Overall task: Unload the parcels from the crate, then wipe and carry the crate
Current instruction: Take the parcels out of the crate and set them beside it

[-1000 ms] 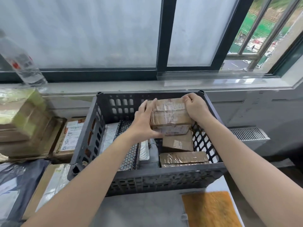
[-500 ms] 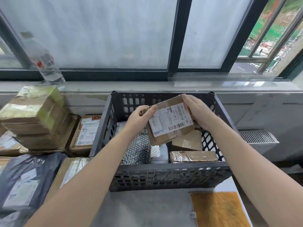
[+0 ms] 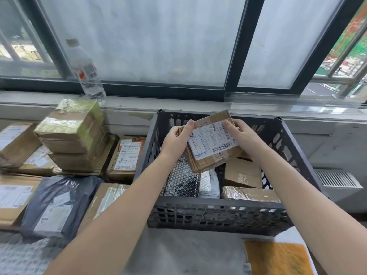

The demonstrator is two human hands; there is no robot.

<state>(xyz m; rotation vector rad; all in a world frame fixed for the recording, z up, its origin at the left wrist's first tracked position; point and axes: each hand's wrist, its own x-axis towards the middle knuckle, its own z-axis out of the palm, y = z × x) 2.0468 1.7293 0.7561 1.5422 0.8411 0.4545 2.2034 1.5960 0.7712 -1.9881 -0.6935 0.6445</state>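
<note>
Unloading | labelled parcel (image 3: 212, 143) held over crate (image 3: 218, 213), 12 o'clock, tilted label-up, likely for reading | left hand (image 3: 176, 138), right hand (image 3: 241, 136) gripping opposite edges, fingers curled | unloaded pile (image 3: 73, 135), 9 o'clock

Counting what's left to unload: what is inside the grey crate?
Bubble mailer, white pouch, small cardboard box, taped flat parcel. The labelled parcel held above hides the crate's far floor.

Held parcel (image 3: 210, 143): white label with a barcode; "344" printed at its right edge; blue-boxed handwriting and other print too blurred to read.
Flat parcel (image 3: 127, 155): label with large handwritten marks, illegible.
Bottle (image 3: 87, 70): red-white label, unreadable.
</note>
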